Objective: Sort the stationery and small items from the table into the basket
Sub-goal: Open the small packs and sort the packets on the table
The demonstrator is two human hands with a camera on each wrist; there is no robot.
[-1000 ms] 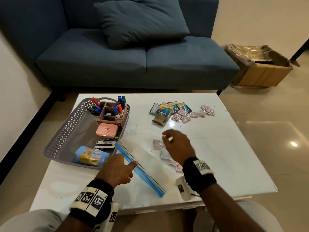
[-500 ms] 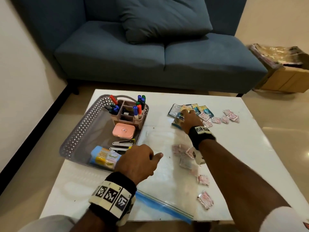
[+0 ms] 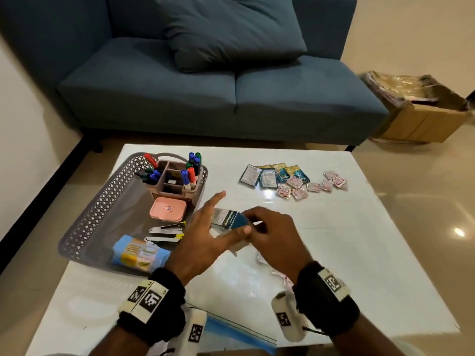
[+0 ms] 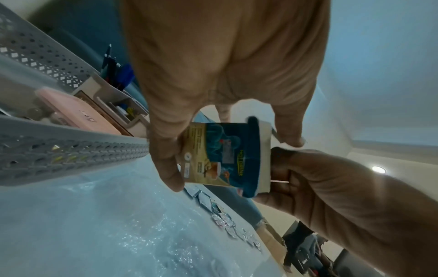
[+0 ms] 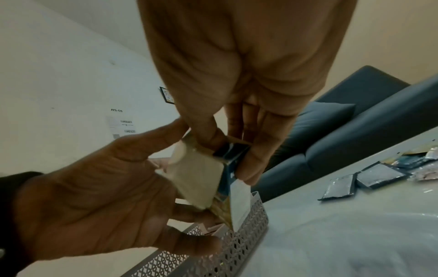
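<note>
A blue and gold sachet [image 3: 231, 220] hangs above the table just right of the grey lattice basket [image 3: 102, 201]. Both hands hold it. My left hand [image 3: 221, 224] grips its lower part between thumb and fingers, with the index finger pointing out straight. My right hand [image 3: 253, 223] pinches its other end. In the left wrist view the sachet [image 4: 220, 155] shows its printed face. More sachets [image 3: 272, 176] and small pink packets [image 3: 316, 186] lie at the table's far right.
The basket holds a pen organiser [image 3: 172, 181], a pink case [image 3: 168, 210], two staplers [image 3: 167, 229] and a blue roll [image 3: 140, 254]. A clear zip bag [image 3: 231, 332] with packets lies at the near edge. Beyond the table stand a blue sofa [image 3: 205, 86] and a cardboard box [image 3: 424, 116].
My right hand reached to the far sachet pile and came back with a sachet. My left hand rose from the zip bag and took hold of the sachet too.
</note>
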